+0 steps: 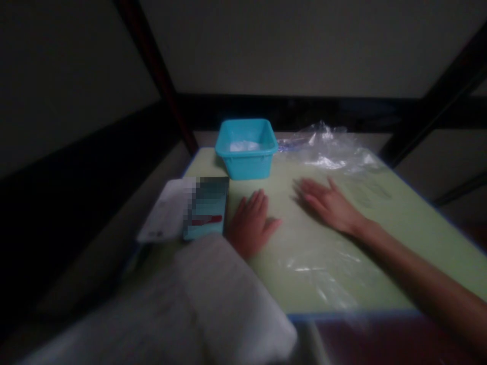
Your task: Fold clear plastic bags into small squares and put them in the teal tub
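Observation:
My left hand (251,225) lies palm down on the pale green tabletop, fingers spread and nothing in them. My right hand (331,205) rests flat to its right, open, its fingertips smeared by motion. Between and below the hands a clear plastic sheet or bag (323,271) stretches over the table towards the front edge. A pale, cloth-like thing (236,299) hides my left forearm; whether it is a sleeve I cannot tell. Just left of my left hand lies a flat, dark-edged teal item (207,203), partly pixelated, with a red mark.
A turquoise plastic basket (249,165) with something whitish inside stands at the back. Crumpled clear plastic (331,152) is heaped at the back right. A white flat item (163,210) sits at the left edge. The table (418,238) has a blue rim; dark frame bars rise behind.

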A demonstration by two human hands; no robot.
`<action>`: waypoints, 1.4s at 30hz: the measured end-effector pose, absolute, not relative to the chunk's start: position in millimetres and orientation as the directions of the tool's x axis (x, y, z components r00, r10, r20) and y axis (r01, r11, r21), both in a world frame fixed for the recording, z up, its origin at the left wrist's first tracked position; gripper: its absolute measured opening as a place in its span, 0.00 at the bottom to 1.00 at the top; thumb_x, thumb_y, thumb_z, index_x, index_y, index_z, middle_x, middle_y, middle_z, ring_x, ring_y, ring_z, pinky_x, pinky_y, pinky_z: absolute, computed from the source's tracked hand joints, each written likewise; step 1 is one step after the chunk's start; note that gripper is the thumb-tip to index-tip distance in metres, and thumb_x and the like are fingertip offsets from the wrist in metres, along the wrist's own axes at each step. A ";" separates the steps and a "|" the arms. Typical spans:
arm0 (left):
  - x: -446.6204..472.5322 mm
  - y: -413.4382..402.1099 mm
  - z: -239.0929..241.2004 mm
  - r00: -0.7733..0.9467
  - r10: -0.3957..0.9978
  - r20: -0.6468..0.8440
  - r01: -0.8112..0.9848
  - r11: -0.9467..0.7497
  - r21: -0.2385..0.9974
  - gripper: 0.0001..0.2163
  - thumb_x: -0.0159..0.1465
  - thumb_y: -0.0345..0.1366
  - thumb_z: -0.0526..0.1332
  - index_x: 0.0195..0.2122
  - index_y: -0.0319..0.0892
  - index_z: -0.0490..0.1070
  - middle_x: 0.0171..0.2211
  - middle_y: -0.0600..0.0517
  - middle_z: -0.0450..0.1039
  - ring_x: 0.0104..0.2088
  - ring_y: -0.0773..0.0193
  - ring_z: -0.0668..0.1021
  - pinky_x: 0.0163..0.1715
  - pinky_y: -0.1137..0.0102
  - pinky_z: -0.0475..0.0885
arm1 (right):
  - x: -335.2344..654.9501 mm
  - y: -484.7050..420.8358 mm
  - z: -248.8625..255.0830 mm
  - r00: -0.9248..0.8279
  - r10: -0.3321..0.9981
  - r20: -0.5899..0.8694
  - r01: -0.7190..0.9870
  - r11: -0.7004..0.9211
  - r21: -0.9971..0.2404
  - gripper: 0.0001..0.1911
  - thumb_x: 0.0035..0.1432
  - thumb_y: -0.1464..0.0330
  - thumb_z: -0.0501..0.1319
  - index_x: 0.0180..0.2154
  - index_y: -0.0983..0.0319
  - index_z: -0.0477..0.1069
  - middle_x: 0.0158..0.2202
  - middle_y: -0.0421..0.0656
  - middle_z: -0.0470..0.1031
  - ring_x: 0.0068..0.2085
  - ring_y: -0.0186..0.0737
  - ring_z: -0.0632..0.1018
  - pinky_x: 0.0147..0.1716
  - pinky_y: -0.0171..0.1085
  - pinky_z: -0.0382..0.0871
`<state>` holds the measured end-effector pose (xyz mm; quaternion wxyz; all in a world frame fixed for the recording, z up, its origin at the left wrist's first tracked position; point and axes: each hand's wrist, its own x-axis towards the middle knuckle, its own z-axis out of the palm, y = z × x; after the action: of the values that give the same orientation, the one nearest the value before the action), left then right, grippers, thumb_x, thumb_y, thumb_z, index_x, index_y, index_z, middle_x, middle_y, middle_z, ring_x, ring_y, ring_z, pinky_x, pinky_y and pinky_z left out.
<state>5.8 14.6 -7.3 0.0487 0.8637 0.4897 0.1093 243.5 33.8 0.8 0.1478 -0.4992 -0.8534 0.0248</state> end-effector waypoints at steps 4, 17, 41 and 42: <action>6.0 13.1 -2.6 0.535 0.827 0.170 0.793 -0.562 0.237 0.24 0.68 0.44 0.46 0.59 0.32 0.56 0.64 0.39 0.51 0.65 0.53 0.54 0.63 0.52 0.48 | 263.2 42.6 -2.0 -0.380 0.898 0.222 0.885 0.423 -0.194 0.28 0.67 0.56 0.38 0.57 0.61 0.65 0.62 0.50 0.60 0.63 0.51 0.59 0.60 0.63 0.37; 7.0 11.2 -3.5 0.565 0.814 0.138 0.758 -0.577 0.303 0.16 0.68 0.40 0.49 0.52 0.38 0.64 0.60 0.42 0.60 0.63 0.56 0.60 0.62 0.52 0.52 | 268.9 50.4 -12.4 -0.385 0.886 0.258 0.875 0.439 -0.203 0.23 0.66 0.57 0.42 0.53 0.58 0.67 0.57 0.49 0.67 0.59 0.53 0.65 0.57 0.68 0.42; 1.8 15.9 -10.4 0.486 0.792 0.369 0.725 -0.602 0.336 0.15 0.68 0.38 0.49 0.50 0.35 0.65 0.56 0.41 0.65 0.58 0.55 0.66 0.60 0.55 0.58 | 252.3 40.7 4.0 -0.068 0.766 0.639 0.603 0.542 -0.585 0.09 0.54 0.61 0.63 0.31 0.58 0.77 0.35 0.42 0.80 0.38 0.45 0.80 0.51 0.53 0.67; 1.1 16.4 -11.6 0.481 0.785 0.390 0.721 -0.607 0.334 0.15 0.68 0.38 0.49 0.50 0.36 0.65 0.56 0.41 0.65 0.58 0.55 0.66 0.60 0.55 0.59 | 252.4 40.7 3.6 -0.074 0.770 0.634 0.594 0.545 -0.592 0.08 0.54 0.62 0.63 0.32 0.59 0.77 0.35 0.42 0.80 0.37 0.44 0.80 0.49 0.52 0.69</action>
<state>1.1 16.4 -11.6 0.0619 0.8582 0.4389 0.2588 252.4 40.7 3.6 0.4929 -0.4689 -0.7275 0.0890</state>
